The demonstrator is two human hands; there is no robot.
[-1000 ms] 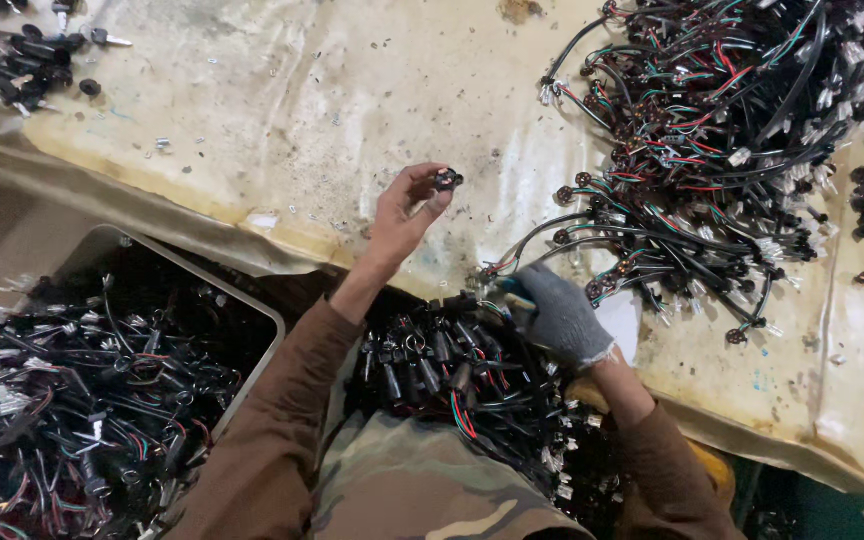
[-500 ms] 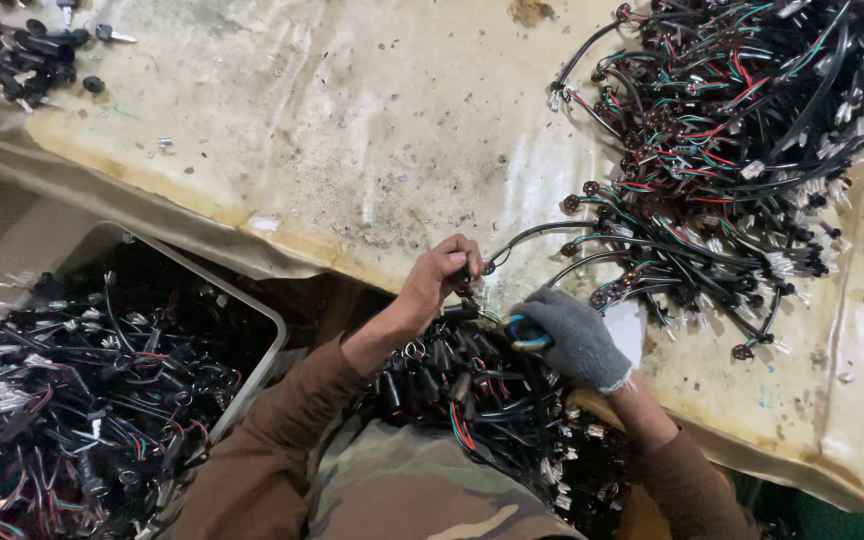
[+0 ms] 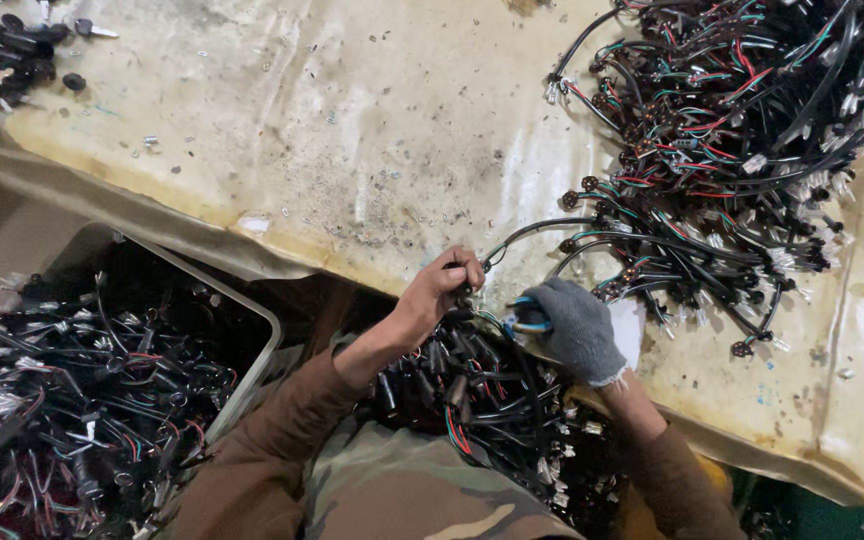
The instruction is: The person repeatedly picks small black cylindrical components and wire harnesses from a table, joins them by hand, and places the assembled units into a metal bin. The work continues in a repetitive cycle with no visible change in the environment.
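Grey-gloved, our right hand (image 3: 574, 328) is gripping a blue-handled tool (image 3: 524, 322) at centre frame; our bare left hand (image 3: 442, 285) is pinching a black cable (image 3: 542, 228).

Cable heap (image 3: 752, 130) on table (image 3: 352, 130), bin (image 3: 82, 400) left
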